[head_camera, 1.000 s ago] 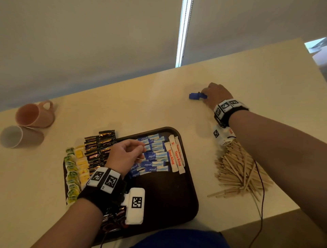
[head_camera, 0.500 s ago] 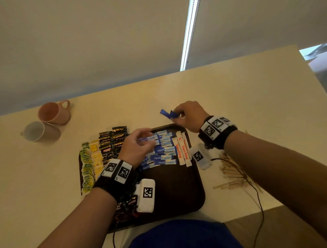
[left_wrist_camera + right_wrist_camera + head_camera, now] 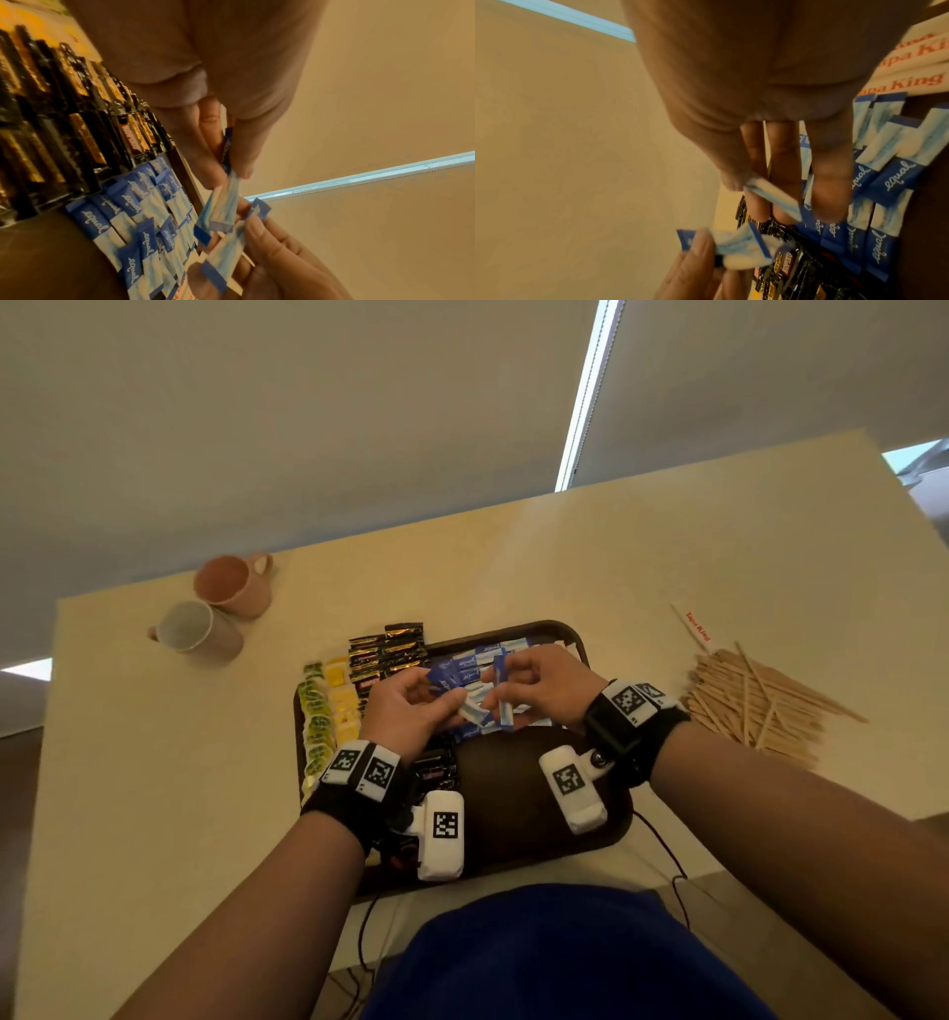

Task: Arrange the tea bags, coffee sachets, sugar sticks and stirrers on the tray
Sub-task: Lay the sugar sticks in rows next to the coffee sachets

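Observation:
A dark brown tray (image 3: 518,834) holds rows of yellow-green tea bags (image 3: 318,711), black coffee sachets (image 3: 385,649) and blue sugar sticks (image 3: 133,213). Over the sugar rows, my left hand (image 3: 452,703) pinches a small bunch of blue sugar sticks (image 3: 226,194). Close to its right, my right hand (image 3: 500,685) pinches one blue sugar stick (image 3: 772,194) between thumb and fingers. The two hands almost touch. White red-lettered sticks (image 3: 911,60) lie on the tray under my right hand. The wooden stirrers (image 3: 755,701) lie in a loose pile on the table to the tray's right.
Two cups (image 3: 215,608) lie on their sides at the table's far left. One white red-lettered stick (image 3: 696,629) lies on the table beyond the stirrers. A black cable (image 3: 667,860) runs off the near table edge.
My right hand came back from the far middle of the table to over the tray, carrying the blue stick, and met my left hand, which kept its sticks.

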The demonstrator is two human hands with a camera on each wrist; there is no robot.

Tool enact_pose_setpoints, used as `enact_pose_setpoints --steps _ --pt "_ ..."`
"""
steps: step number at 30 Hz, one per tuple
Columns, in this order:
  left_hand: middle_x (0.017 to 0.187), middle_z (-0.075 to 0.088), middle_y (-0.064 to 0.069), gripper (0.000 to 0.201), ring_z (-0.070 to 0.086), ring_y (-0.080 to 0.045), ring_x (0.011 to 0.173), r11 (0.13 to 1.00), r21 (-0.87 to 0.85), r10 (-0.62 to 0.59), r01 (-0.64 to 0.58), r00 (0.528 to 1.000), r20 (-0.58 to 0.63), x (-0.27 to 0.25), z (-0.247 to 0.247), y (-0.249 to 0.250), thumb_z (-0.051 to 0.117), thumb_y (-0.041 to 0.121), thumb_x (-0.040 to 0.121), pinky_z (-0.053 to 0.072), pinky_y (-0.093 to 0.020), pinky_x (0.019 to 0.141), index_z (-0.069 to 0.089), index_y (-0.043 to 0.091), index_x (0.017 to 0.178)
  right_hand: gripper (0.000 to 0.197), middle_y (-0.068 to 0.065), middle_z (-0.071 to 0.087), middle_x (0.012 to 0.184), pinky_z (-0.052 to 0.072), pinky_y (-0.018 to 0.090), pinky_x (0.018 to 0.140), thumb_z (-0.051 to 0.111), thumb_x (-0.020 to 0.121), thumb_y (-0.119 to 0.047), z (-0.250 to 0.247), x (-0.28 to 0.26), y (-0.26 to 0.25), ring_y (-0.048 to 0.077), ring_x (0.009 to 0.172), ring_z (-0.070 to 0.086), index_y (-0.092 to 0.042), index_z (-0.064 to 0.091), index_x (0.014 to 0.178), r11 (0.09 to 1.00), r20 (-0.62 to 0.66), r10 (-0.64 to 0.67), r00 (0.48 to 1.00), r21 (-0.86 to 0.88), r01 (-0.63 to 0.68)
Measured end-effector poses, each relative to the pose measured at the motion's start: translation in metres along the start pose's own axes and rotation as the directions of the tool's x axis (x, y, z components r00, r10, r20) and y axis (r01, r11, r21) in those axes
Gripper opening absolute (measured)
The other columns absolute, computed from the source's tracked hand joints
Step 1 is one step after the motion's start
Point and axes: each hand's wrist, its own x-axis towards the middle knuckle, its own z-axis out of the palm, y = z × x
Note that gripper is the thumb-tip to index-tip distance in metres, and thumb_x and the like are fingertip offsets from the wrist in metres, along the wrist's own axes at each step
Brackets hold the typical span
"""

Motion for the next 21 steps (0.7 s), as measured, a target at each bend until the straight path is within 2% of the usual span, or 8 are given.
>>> enact_pose_setpoints --steps 3,7,9,12,14,16,18,21 --pt "0.088 0.075 -0.013 0.011 0.074 -0.019 0.079 1.000 -0.018 -0.026 0.025 0.998 -0.055 -0.005 -0.006 -0.005 0.076 0.007 0.085 0.061 -0.026 0.067 0.068 0.006 0.092 0.022 0.013 0.074 0.099 0.062 0.039 0.072 0.056 0.097 -0.005 0.005 -0.004 -0.001 0.024 0.091 0.073 -0.006 0.062 0.118 0.984 -0.021 0.079 0.997 0.162 -0.074" --pt "0.086 0.076 -0.010 0.011 0.075 -0.020 0.081 0.999 0.005 -0.032 0.032 0.997 -0.064 -0.006 -0.014 -0.008 0.076 0.008 0.086 0.062 -0.031 0.072 0.068 0.006 0.093 0.024 0.012 0.066 0.095 0.060 0.033 0.066 0.044 0.103 -0.005 0.009 -0.003 0.003 0.022 0.080 0.067 -0.007 0.059 0.122 0.979 -0.024 0.123 0.992 0.164 -0.118" --pt "0.086 0.076 -0.009 0.012 0.075 -0.020 0.081 0.999 0.015 -0.032 0.033 0.997 -0.069 -0.006 -0.016 -0.008 0.075 0.009 0.086 0.062 -0.033 0.074 0.067 0.006 0.094 0.021 0.016 0.067 0.094 0.059 0.030 0.066 0.046 0.101 -0.001 0.007 0.000 0.005 0.024 0.080 0.065 -0.003 0.054 0.121 0.985 -0.064 0.112 0.992 0.141 -0.102" --pt "0.085 0.076 -0.011 0.011 0.075 -0.022 0.082 0.999 0.004 -0.041 0.042 0.995 -0.088 -0.005 -0.020 -0.011 0.076 0.008 0.086 0.062 -0.035 0.076 0.068 0.006 0.092 0.020 0.017 0.071 0.091 0.059 0.034 0.070 0.053 0.098 0.001 -0.008 0.009 0.011 0.023 0.077 0.069 0.001 0.053 0.118 0.989 -0.216 0.118 0.969 0.115 -0.094" --pt "0.085 0.075 -0.011 0.009 0.075 -0.023 0.083 0.999 -0.005 -0.048 0.048 0.994 -0.102 -0.004 -0.023 -0.013 0.076 0.007 0.086 0.062 -0.034 0.075 0.068 0.007 0.090 0.017 0.009 0.074 0.091 0.060 0.032 0.072 0.061 0.096 -0.010 -0.022 0.017 0.018 0.018 0.079 0.071 -0.002 0.063 0.111 0.988 -0.350 0.068 0.934 -0.108 -0.113" --pt "0.085 0.075 -0.010 0.009 0.075 -0.022 0.083 0.998 -0.012 -0.056 0.055 0.992 -0.109 -0.004 -0.024 -0.014 0.075 0.007 0.086 0.062 -0.032 0.074 0.068 0.009 0.088 0.014 -0.003 0.071 0.091 0.052 0.025 0.070 0.068 0.092 -0.022 -0.033 0.024 0.027 0.011 0.081 0.065 -0.012 0.071 0.102 0.882 -0.409 -0.023 0.912 -0.438 -0.174" --pt "0.086 0.075 -0.011 0.009 0.075 -0.021 0.083 0.998 -0.017 -0.067 0.066 0.991 -0.111 -0.003 -0.024 -0.014 0.075 0.007 0.085 0.062 -0.031 0.073 0.068 0.010 0.088 0.012 -0.004 0.070 0.095 0.044 0.024 0.074 0.069 0.091 -0.025 -0.036 0.031 0.031 0.010 0.086 0.062 -0.017 0.075 0.098 0.789 -0.391 -0.031 0.920 -0.575 -0.217" --pt "0.086 0.074 -0.011 0.009 0.075 -0.022 0.083 0.996 -0.024 -0.082 0.080 0.990 -0.114 0.001 -0.023 -0.015 0.075 0.007 0.085 0.062 -0.031 0.073 0.068 0.009 0.089 0.014 0.000 0.071 0.101 0.047 0.025 0.079 0.069 0.092 -0.025 -0.031 0.043 0.034 0.013 0.092 0.063 -0.016 0.076 0.099 0.660 -0.267 0.027 0.963 -0.719 -0.218"
